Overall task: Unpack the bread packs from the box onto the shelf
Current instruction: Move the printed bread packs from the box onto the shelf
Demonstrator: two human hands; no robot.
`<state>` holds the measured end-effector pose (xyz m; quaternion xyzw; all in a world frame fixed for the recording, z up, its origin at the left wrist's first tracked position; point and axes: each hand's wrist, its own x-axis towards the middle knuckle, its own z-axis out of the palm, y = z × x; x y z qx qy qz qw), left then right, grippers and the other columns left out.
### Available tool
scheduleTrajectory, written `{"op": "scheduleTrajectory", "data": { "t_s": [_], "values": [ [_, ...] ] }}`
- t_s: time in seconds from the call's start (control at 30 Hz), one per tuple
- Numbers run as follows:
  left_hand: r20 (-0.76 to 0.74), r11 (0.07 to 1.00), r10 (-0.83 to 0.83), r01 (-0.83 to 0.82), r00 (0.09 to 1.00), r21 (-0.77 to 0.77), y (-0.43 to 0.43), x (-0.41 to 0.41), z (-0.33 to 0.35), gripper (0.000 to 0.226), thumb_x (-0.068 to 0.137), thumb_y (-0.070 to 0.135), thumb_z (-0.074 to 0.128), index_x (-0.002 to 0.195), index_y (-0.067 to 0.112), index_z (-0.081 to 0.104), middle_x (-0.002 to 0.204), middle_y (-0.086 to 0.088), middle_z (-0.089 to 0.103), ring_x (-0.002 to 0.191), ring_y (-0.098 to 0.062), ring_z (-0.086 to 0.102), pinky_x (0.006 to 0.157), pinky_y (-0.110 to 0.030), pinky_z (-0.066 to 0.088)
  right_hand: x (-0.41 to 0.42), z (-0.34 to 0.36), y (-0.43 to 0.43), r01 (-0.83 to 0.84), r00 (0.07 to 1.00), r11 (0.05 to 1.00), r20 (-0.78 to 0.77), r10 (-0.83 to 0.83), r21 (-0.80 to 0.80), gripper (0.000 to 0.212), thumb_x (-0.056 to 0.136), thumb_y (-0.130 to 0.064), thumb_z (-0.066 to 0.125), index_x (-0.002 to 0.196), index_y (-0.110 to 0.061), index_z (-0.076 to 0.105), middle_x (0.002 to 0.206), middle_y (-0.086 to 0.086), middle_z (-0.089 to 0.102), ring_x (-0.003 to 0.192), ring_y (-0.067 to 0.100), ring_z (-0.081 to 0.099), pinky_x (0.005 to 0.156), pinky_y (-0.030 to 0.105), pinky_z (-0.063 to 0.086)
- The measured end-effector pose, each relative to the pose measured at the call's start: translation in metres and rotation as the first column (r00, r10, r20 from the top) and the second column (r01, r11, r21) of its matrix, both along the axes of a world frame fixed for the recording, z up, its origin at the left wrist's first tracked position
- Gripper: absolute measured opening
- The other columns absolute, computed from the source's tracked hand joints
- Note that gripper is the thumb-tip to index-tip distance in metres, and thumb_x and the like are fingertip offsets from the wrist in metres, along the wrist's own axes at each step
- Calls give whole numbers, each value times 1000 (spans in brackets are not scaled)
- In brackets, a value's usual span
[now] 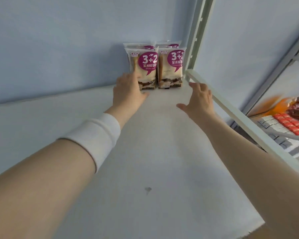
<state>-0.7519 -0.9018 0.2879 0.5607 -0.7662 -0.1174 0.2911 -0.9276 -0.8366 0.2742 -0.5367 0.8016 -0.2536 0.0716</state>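
Head view: four bread packs stand upright in the far right corner of the shelf point(154, 152), set two in front and two behind. The front left pack point(148, 66) and the front right pack point(171, 68) stand just beside each other, each showing a purple speech-bubble label marked "3+2". Only the top edges of the rear left pack point(141, 45) and the rear right pack point(169, 44) show above them.

The left hand point(128, 90) lies against the lower left corner of the front left pack, with the fingers fairly straight along its side and the thumb before its bottom edge. The right hand point(198, 99) is spread wide and holds nothing. It hangs over the shelf board, apart from the packs and near the white side rail point(231, 114).

A white cuff point(97, 135) wraps the left forearm. A small dark mark point(148, 189) sits on the shelf board nearer the viewer. A pale blue wall point(59, 40) backs the shelf, and a slotted upright post point(197, 31) rises at the corner beside the packs. To the right, a neighbouring shelf carries rows of small red and white packets point(286, 121).
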Motion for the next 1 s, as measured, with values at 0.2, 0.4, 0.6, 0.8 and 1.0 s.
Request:
{"op": "scheduleTrajectory", "data": {
  "t_s": [0.2,0.4,0.6,0.8,1.0],
  "values": [
    [626,950,-293,293,723,106,137,8,29,45,85,26,63,125,15,45,126,-12,45,118,-31,42,90,-41,39,34,14,149,53,975,981,-222,-10,189,64,83,-21,66,137,-15,34,139,11,32,129,31,30,97,42,38],
    [685,865,-425,488,592,116,256,-34,45,49,85,24,64,127,14,41,126,-13,44,115,-30,44,86,-39,40,19,31,297,174,961,945,-256,-102,278,60,84,-18,64,136,-11,34,136,15,32,128,36,31,97,48,40],
    [629,720,-617,662,474,208,394,-137,18,49,84,26,63,126,15,40,127,-13,46,117,-31,45,89,-42,42,-51,6,460,373,922,845,-253,-292,383,46,86,-13,59,128,-9,40,129,15,37,119,35,37,93,47,45],
    [659,555,-712,769,241,318,531,-237,-55,43,87,20,58,125,12,40,128,-14,46,120,-32,45,91,-42,43,-122,-56,632,606,782,631,-221,-582,485,38,88,-12,54,124,-9,43,126,15,40,118,33,38,90,46,44],
    [642,456,-764,758,63,467,595,-316,-141,44,86,21,60,124,12,41,126,-16,46,118,-33,45,91,-43,43,-181,-129,714,610,694,455,-159,-703,649,41,85,-8,56,123,-5,41,127,19,41,118,38,40,96,47,43]
  ]
}}
